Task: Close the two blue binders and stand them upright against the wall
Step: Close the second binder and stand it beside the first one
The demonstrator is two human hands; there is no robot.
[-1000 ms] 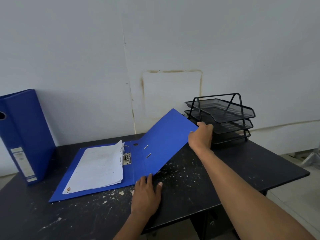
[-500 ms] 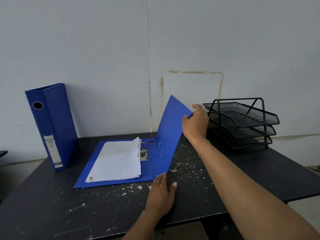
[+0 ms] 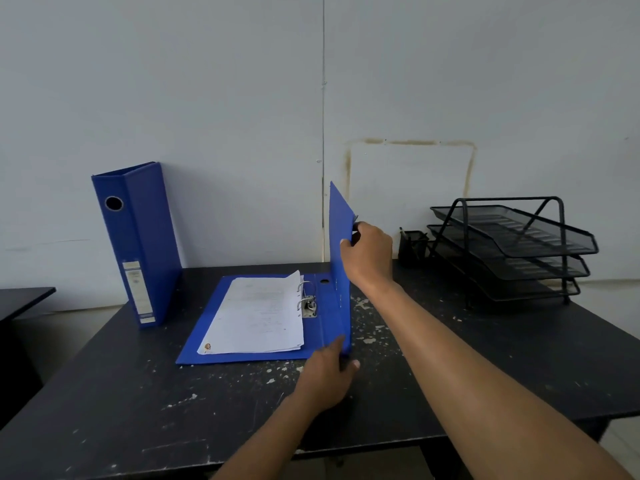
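Observation:
A closed blue binder (image 3: 138,244) stands upright against the wall at the left of the black table (image 3: 485,368). A second blue binder (image 3: 204,334) lies open in the middle, with a stack of white papers (image 3: 259,317) on its metal rings. Its right cover (image 3: 339,258) stands almost vertical. My right hand (image 3: 367,254) grips that cover's upper edge. My left hand (image 3: 329,375) rests at the binder's near right corner, fingers against the spine.
A black three-tier mesh tray (image 3: 512,244) stands at the back right, with a small black pen cup (image 3: 412,245) beside it. Another dark table edge (image 3: 20,299) shows at the far left. The tabletop is speckled with white paint flecks.
My right hand has swung the open binder's right cover up from a low slant to nearly vertical. My left hand has stayed at the near corner. The view has shifted left.

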